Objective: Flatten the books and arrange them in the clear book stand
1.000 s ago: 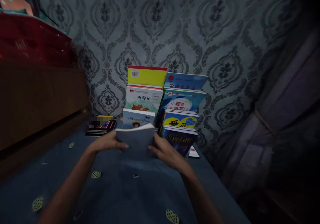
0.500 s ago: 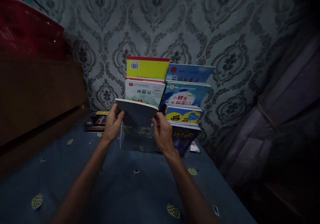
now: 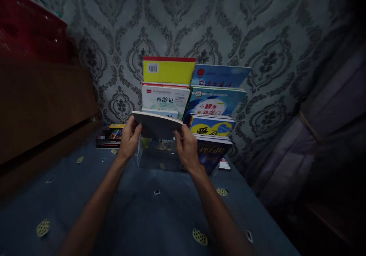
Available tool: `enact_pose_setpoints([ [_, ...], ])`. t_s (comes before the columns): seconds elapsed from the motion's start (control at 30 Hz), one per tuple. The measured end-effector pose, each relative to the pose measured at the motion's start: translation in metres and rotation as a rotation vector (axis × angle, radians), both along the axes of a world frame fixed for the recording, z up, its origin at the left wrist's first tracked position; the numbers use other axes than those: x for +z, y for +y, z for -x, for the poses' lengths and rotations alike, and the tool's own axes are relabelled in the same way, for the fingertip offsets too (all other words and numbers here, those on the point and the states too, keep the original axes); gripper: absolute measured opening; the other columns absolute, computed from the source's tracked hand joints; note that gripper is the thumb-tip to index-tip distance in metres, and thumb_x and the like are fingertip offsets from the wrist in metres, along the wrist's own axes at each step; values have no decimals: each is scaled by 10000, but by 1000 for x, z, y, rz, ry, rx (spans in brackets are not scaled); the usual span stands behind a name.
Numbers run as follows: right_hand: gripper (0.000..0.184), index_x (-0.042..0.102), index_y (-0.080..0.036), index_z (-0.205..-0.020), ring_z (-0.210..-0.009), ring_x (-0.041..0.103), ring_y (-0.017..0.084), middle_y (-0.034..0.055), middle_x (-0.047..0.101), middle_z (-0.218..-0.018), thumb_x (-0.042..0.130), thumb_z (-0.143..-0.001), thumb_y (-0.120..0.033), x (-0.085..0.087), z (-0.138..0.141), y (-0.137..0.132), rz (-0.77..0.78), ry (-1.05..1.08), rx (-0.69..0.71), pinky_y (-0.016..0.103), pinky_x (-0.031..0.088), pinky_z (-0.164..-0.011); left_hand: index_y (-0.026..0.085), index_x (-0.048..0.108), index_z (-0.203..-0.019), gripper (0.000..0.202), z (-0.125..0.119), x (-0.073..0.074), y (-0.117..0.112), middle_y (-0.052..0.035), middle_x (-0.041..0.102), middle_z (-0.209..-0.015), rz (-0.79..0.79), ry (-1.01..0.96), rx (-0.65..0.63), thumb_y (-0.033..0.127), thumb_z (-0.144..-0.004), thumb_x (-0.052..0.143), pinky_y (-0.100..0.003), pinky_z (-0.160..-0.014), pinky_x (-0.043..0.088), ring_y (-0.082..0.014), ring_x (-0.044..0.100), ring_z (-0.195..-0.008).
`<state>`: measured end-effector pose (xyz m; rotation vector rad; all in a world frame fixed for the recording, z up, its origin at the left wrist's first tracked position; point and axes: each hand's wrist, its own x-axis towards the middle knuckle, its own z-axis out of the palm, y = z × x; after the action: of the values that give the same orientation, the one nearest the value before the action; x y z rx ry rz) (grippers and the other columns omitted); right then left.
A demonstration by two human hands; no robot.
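Observation:
Both of my hands grip a thin grey-white book, held nearly flat in front of a tiered clear display stand. My left hand pinches its left edge and my right hand holds its right edge. Behind it the stand carries two columns of books: a yellow book on top left, a white one with Chinese title below it, and blue-covered books in the right column. The lowest left slot of the stand shows through, partly hidden by the held book.
The stand rests on a dark blue cloth with yellow dots against patterned grey wallpaper. A small stack of flat books lies to the left. A brown wooden unit with a red crate on top stands left. A curtain hangs right.
The book was lifted from low on the cloth up to the level of the stand's middle tiers and tipped flat. Both hands rose with it and stayed on its edges.

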<state>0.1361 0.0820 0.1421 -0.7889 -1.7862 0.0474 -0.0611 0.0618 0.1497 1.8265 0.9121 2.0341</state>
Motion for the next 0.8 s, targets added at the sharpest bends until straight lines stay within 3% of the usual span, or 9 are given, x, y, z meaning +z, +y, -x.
enact_pose_setpoints([
  [0.13, 164, 531, -219, -985, -809, 573, 199, 60, 618, -927, 367, -985, -220, -6, 0, 6, 59, -55, -1, 330, 466, -755, 172, 560, -1092, 284, 4, -11, 12, -36, 625, -933, 65, 41, 35, 414, -950, 515, -243, -682, 507, -158, 593, -804],
  [0.2, 163, 533, -218, -974, -830, 574, 204, 67, 612, -936, 370, -980, -214, -10, 0, 10, 70, -95, -27, 332, 464, -772, 182, 541, -1022, 217, 6, -19, 17, -28, 596, -888, 102, 90, 110, 378, -963, 469, -243, -652, 506, -156, 572, -765],
  [0.33, 168, 550, -200, -941, -851, 579, 230, 98, 600, -938, 383, -955, -205, -21, 0, 21, 107, -196, -137, 344, 462, -771, 201, 485, -876, 113, 6, -32, 21, -52, 561, -879, 149, 361, 496, 255, -956, 426, -338, -802, 501, -208, 574, -858],
  [0.4, 171, 557, -193, -934, -840, 588, 238, 107, 610, -917, 386, -937, -189, -26, 0, 24, 147, -229, -181, 345, 463, -756, 207, 472, -874, 95, 4, -36, 20, -70, 573, -889, 207, 493, 622, 216, -951, 417, -372, -837, 489, -237, 592, -897],
  [0.57, 159, 553, -197, -943, -809, 616, 233, 94, 645, -877, 395, -928, -210, -31, 0, 26, 197, -203, -192, 334, 477, -734, 187, 453, -1077, 123, -1, -39, 18, -114, 630, -987, 297, 547, 674, 190, -957, 425, -369, -762, 508, -279, 652, -922],
  [0.73, 332, 493, -147, -1227, -975, 638, 267, 154, 655, -1096, 407, -911, -198, -33, 5, 24, 177, -62, -217, 389, 503, -827, 168, 485, -1138, 188, -3, -43, 20, -136, 613, -1079, 259, 589, 712, 165, -963, 415, -368, -816, 512, -267, 647, -988],
  [0.8, 366, 507, -139, -1258, -1004, 630, 275, 166, 644, -1118, 387, -915, -186, -34, 6, 25, 166, -81, -218, 408, 503, -861, 155, 501, -1128, 184, -4, -44, 20, -134, 603, -1065, 276, 615, 752, 170, -969, 410, -365, -814, 513, -260, 645, -971],
])
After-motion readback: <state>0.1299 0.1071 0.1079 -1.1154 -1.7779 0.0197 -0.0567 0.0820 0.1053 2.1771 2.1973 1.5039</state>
